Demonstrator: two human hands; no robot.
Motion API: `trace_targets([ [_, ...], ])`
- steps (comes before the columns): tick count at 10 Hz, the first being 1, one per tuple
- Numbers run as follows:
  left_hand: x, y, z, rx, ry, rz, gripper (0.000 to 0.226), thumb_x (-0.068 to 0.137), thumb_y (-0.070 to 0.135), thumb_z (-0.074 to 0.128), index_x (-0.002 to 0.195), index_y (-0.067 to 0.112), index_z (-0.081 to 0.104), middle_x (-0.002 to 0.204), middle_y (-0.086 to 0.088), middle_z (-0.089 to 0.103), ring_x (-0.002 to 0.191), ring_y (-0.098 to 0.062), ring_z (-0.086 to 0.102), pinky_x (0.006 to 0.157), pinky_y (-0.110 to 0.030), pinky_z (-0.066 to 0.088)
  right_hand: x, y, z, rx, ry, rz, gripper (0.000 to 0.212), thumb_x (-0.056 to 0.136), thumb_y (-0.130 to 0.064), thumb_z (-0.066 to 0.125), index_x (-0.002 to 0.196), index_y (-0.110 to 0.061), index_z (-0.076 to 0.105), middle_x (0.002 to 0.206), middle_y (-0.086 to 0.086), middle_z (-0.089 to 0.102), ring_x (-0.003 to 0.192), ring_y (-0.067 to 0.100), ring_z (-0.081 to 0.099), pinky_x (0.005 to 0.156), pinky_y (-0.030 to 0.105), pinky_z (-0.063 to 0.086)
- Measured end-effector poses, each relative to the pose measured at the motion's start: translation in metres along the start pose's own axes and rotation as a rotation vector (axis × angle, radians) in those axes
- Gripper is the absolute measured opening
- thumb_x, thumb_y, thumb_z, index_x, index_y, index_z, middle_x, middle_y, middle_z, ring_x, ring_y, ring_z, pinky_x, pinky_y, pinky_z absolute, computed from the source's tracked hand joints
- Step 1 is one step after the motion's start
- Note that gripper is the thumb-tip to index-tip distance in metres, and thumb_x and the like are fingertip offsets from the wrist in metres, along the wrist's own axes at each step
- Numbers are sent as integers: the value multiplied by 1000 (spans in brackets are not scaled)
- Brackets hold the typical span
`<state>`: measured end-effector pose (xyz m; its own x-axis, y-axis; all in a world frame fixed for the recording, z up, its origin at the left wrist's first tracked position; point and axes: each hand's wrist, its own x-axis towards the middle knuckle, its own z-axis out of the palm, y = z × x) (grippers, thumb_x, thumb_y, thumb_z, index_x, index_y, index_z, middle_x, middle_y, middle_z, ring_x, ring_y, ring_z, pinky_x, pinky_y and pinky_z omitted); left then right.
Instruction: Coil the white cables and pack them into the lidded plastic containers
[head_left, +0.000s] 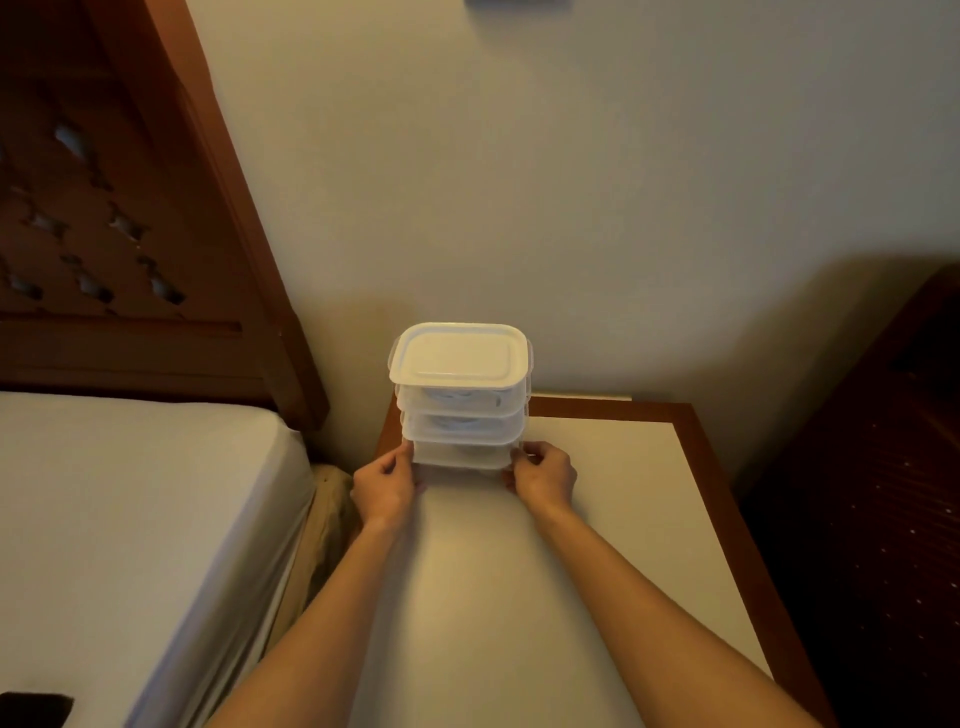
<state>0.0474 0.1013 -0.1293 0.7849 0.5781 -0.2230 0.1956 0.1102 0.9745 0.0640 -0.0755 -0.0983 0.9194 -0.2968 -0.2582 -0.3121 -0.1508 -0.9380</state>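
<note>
Head view: stack of three lidded containers (461, 397) sits at table's (597, 519) back edge by the wall, coiled white cables (457, 400) inside. Your left hand (384, 486) and right hand (543, 475) pinch the bottom container's (460, 457) ends, likely steadying the stack.

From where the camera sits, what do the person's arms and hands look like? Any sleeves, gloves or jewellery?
Both arms are bare up to the bottom edge of the picture: no sleeves show. The left hand and right hand wear no gloves, and no watch, bracelet or ring is visible on either wrist or on the fingers that show. The dim light could hide small details.
</note>
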Motion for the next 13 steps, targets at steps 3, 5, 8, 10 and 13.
trace_targets([
  [3, 31, 7, 16, -29, 33, -15, 24, 90, 32, 66, 104, 13, 74, 93, -7, 67, 76, -16, 63, 70, -38, 61, 36, -12, 15, 6, -11, 43, 16, 93, -18, 64, 106, -11, 69, 105, 11, 70, 92, 29, 68, 83, 46, 59],
  [5, 38, 10, 21, -27, 47, -35, 30, 89, 35, 67, 105, 11, 74, 94, -7, 67, 83, -18, 65, 68, -34, 62, 47, -16, 20, -14, -22, 49, 4, 93, -20, 64, 95, -18, 65, 104, 12, 70, 92, 30, 68, 79, 46, 60],
  [8, 36, 14, 20, -125, 24, -110, 33, 86, 34, 70, 111, 12, 70, 103, -5, 69, 96, -17, 65, 72, -31, 59, 44, -20, 18, -8, -45, 93, 12, 96, -21, 60, 105, -16, 65, 109, 11, 68, 93, 30, 67, 79, 44, 61],
  [10, 33, 18, 24, -189, 17, -175, 21, 92, 36, 63, 78, 21, 68, 87, -1, 71, 86, -14, 68, 79, -32, 57, 37, -17, 17, -7, -88, 118, 24, 98, -27, 55, 116, -14, 65, 112, 10, 68, 100, 28, 65, 91, 44, 56],
  [13, 26, 46, 9, 229, -30, -196, 29, 78, 34, 68, 85, 6, 70, 82, -17, 67, 67, -27, 62, 61, -30, 52, 7, -39, -5, -112, -221, 121, 20, 98, -20, 52, 113, -13, 64, 93, 10, 66, 78, 24, 64, 60, 31, 54],
])
